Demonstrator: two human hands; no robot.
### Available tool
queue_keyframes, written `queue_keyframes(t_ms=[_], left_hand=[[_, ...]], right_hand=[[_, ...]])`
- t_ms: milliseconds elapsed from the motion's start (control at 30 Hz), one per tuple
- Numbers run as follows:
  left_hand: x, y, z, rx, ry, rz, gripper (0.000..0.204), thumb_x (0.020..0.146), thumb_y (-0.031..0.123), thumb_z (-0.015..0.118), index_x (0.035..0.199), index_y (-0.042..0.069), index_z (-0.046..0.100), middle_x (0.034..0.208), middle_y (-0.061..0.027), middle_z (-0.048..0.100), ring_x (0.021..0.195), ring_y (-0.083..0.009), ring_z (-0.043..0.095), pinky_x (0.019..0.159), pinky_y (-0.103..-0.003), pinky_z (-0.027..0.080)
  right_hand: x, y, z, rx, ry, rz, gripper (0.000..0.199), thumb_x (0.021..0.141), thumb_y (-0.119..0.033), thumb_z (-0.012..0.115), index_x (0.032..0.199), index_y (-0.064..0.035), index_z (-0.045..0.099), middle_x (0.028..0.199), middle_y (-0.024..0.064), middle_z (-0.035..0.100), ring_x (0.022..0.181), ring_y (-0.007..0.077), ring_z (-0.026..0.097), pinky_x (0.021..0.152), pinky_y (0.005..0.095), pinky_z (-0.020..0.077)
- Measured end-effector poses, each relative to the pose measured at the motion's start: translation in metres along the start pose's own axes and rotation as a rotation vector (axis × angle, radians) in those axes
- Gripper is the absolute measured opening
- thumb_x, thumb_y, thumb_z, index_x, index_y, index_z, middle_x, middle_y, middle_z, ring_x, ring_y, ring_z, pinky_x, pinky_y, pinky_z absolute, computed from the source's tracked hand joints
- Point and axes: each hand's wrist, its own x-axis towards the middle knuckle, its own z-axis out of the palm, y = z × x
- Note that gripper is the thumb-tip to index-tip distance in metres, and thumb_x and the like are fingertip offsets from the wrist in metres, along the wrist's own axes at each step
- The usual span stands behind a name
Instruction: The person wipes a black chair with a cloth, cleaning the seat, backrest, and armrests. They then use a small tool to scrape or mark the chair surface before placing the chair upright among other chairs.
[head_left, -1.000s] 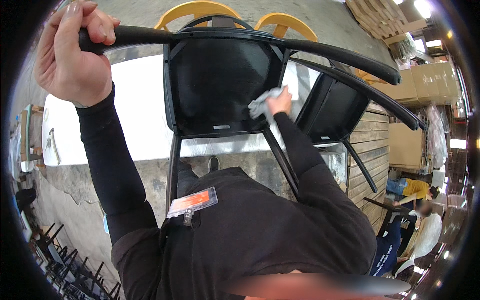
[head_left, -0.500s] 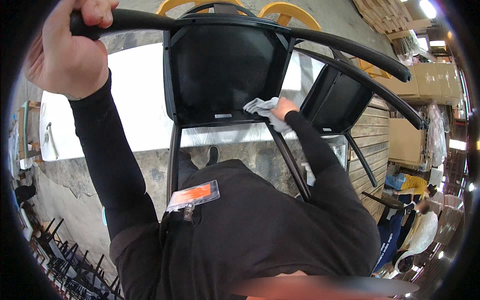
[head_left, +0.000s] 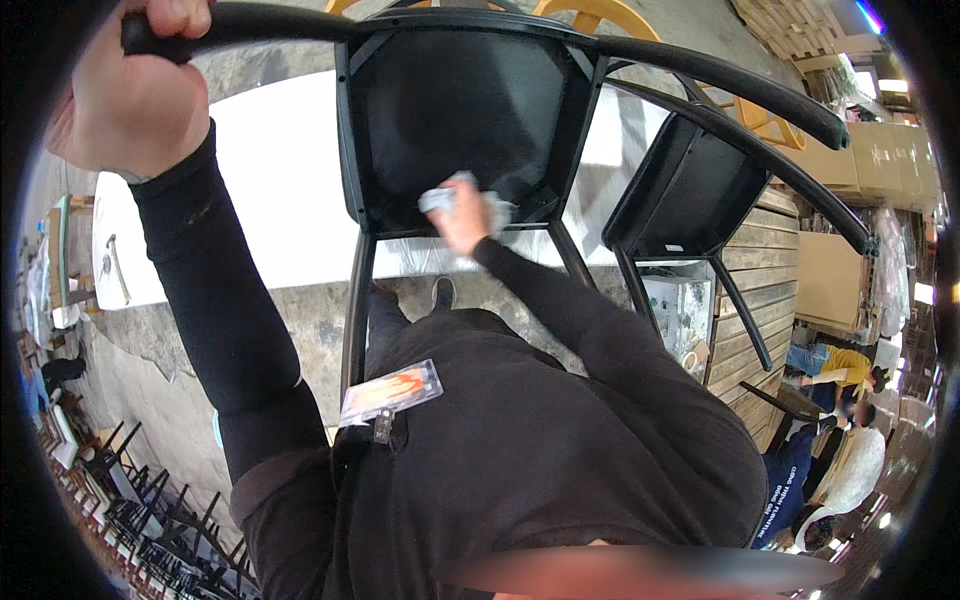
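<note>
Before me a black chair (head_left: 455, 110) lies tipped with its seat's underside toward me, over a white-covered table (head_left: 265, 180). My left hand (head_left: 150, 95) is closed round the end of one of its legs, up at the far left. A crumpled grey-white cloth (head_left: 437, 200) is in my right hand (head_left: 466, 220), which presses it on the near edge of the seat's underside, partly hiding it. Two other legs reach out to the right. To the right a second black chair (head_left: 690, 185) lies tipped the same way.
Yellow-brown chair parts (head_left: 600, 15) show past the table. Wooden slats (head_left: 750, 300) and cardboard boxes (head_left: 835, 280) stand on the right, with co-workers (head_left: 835, 370) beyond. Many black chairs (head_left: 150, 510) are stacked at the lower left. A hammer-like tool (head_left: 115, 265) lies on the table's left end.
My right hand has moved left with the cloth, from the seat's near right corner to the middle of its near edge. My left hand keeps its grip on the leg.
</note>
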Motion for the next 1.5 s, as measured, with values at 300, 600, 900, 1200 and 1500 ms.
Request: queue_keyframes(t_ms=[300,600,900,1200,1500], left_hand=[[0.004,0.005,0.007,-0.090,0.048,-0.011,0.021,0.092,0.006,0.051,0.082,-0.005,0.066,0.058,-0.0121,0.054,0.055,-0.0236,0.057,0.067,-0.045,0.056],[-0.002,0.008,0.027,-0.088,0.185,0.088,0.021,0.091,0.006,0.052,0.081,-0.005,0.067,0.056,-0.0130,0.056,0.050,-0.0228,0.058,0.058,-0.042,0.057],[-0.002,0.010,0.033,-0.082,0.202,0.100,0.021,0.093,0.010,0.051,0.081,-0.003,0.063,0.055,-0.0083,0.053,0.047,-0.0169,0.052,0.054,-0.035,0.051],[-0.003,0.029,0.066,-0.130,0.329,0.073,0.022,0.097,0.015,0.051,0.079,0.004,0.056,0.051,0.0000,0.047,0.040,-0.0070,0.044,0.043,-0.022,0.039],[-0.002,0.036,0.066,-0.120,0.313,-0.019,0.022,0.097,0.014,0.052,0.078,0.004,0.056,0.051,0.0012,0.046,0.040,-0.0067,0.042,0.042,-0.021,0.036]], right_hand=[[0.008,0.036,-0.053,-0.428,-0.294,-0.125,0.033,0.073,-0.020,0.067,0.104,-0.0097,0.065,0.108,0.0140,0.058,0.104,0.0327,0.058,0.084,0.0452,0.0495],[0.014,-0.034,0.016,-0.741,-0.257,-0.110,0.052,0.078,-0.038,0.066,0.114,-0.0011,0.059,0.112,0.0203,0.061,0.103,0.0347,0.060,0.087,0.0480,0.0481],[0.077,-0.032,-0.023,0.149,0.148,-0.570,0.059,0.065,-0.015,0.076,0.122,-0.0122,0.059,0.129,0.0237,0.044,0.118,0.0426,0.044,0.103,0.0444,0.0403],[-0.019,-0.016,-0.005,-0.566,-0.554,-0.626,0.054,0.071,-0.011,0.068,0.123,-0.0205,0.057,0.119,0.0131,0.051,0.113,0.0365,0.049,0.087,0.0521,0.0475],[-0.007,-0.054,0.016,-0.300,-0.204,-0.992,0.032,0.083,-0.014,0.061,0.113,-0.0237,0.064,0.122,0.0077,0.054,0.118,0.0278,0.051,0.095,0.0407,0.0449]])
